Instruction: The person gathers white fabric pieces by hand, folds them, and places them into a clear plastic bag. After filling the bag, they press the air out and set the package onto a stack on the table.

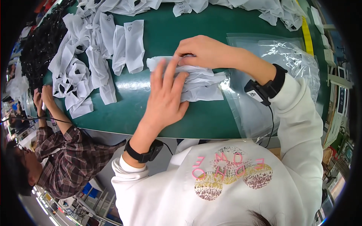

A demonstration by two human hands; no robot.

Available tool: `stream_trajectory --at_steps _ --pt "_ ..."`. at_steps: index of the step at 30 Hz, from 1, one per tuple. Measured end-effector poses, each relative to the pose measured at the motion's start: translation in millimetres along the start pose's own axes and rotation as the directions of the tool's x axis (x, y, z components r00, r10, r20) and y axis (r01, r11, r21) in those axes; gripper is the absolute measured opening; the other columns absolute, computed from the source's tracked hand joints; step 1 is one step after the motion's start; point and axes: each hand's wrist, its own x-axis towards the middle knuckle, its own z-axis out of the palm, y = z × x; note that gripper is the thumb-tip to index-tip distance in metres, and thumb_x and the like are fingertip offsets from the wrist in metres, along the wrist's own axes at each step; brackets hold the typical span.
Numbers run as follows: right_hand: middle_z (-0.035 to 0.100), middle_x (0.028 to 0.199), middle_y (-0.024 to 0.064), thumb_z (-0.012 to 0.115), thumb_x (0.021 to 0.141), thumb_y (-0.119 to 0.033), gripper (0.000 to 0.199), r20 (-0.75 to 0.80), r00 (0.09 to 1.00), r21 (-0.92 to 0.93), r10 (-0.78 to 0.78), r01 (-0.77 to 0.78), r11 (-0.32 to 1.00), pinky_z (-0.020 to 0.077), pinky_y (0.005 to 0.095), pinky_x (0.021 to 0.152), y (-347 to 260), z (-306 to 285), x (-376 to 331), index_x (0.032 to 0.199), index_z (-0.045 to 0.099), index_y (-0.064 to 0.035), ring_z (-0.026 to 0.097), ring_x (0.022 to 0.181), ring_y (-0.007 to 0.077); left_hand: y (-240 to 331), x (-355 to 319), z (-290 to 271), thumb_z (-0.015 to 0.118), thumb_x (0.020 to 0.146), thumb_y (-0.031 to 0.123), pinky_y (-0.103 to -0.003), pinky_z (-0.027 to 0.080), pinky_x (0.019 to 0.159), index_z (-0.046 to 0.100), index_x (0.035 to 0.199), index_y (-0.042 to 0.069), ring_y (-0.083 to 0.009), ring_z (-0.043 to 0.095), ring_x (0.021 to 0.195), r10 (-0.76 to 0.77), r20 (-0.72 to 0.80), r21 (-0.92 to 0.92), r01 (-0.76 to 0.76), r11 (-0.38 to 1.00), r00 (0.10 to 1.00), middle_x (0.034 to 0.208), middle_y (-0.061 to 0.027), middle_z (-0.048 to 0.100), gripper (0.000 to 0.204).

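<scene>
A small stack of soft white plastic pouches (205, 84) lies on the green table in front of me, the layers overlapping unevenly. Over its left end is my left hand (166, 94), fingers stretched and spread, slightly blurred at the tips. My right hand (200, 51) reaches in from the right with bent fingers, closed at the stack's upper edge on a pouch; the fingertips are partly hidden. Just left of the stack, more flat white pouches (134, 45) lie side by side.
Large transparent plastic bags (252, 98) cover the table's right side, beside a yellow strip (307, 35). Loose white pouches (71, 71) are heaped at left and along the far edge. A pile of black cords (43, 45) sits far left, where another person in a plaid shirt (75, 158) works.
</scene>
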Motion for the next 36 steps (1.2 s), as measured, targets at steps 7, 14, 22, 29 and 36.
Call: stream_trajectory --at_steps 7,14,22,29,36 --pt "0.059 0.112 0.0131 0.066 0.087 -0.029 0.042 -0.126 0.988 0.047 0.09 -0.085 0.995 0.0488 0.0379 0.082 -19 17 -40 0.122 0.059 -0.007 0.055 0.107 0.0318 -17 8 2 0.071 0.057 0.017 -0.056 0.031 0.102 0.049 0.122 0.008 -0.0459 0.035 0.124 0.062 0.078 -0.105 -0.053 0.993 0.995 0.141 -0.023 0.035 0.07" --pt "0.043 0.134 0.0179 0.073 0.078 -0.035 0.071 -0.634 0.769 -0.008 0.084 -0.115 0.993 0.0418 0.0471 0.101 -35 83 -66 0.135 0.046 -0.0035 0.034 0.132 0.0423 2 12 22 0.074 0.057 0.018 -0.054 0.03 0.102 0.048 0.127 0.009 -0.0454 0.037 0.122 0.081 0.007 -0.126 -0.08 0.989 0.997 0.137 -0.0266 0.036 0.075" --pt "0.047 0.125 0.0145 0.081 0.066 -0.025 0.074 -0.828 0.558 -0.2 0.052 -0.381 0.903 0.0392 0.0482 0.099 -58 45 -121 0.131 0.05 -0.0103 0.044 0.122 0.0364 1 17 13 0.077 0.06 0.017 -0.052 0.031 0.102 0.039 0.142 0.007 -0.0453 0.038 0.12 0.051 0.122 0.052 -0.058 0.997 0.991 0.135 -0.0283 0.037 0.09" --pt "0.056 0.099 0.007 0.076 0.075 -0.021 0.036 -0.761 0.371 -0.036 0.532 -0.843 0.537 0.0451 0.0398 0.075 -47 74 -247 0.105 0.06 -0.0103 0.056 0.089 0.0251 -1 44 4 0.076 0.062 0.015 -0.048 0.033 0.103 0.037 0.144 0.004 -0.0424 0.041 0.119 0.092 0.254 0.066 -0.112 0.991 0.963 0.133 -0.0251 0.042 0.091" --pt "0.056 0.074 0.0042 0.066 0.087 -0.009 0.008 -0.902 0.156 0.3 0.402 -0.443 0.845 0.0429 0.027 0.056 -48 56 -254 0.091 0.06 -0.0041 0.053 0.059 0.0174 84 115 21 0.076 0.064 0.013 -0.043 0.037 0.103 0.037 0.144 0.004 -0.0396 0.044 0.119 0.473 0.291 -0.439 -0.323 0.838 0.832 0.133 -0.0224 0.045 0.089"
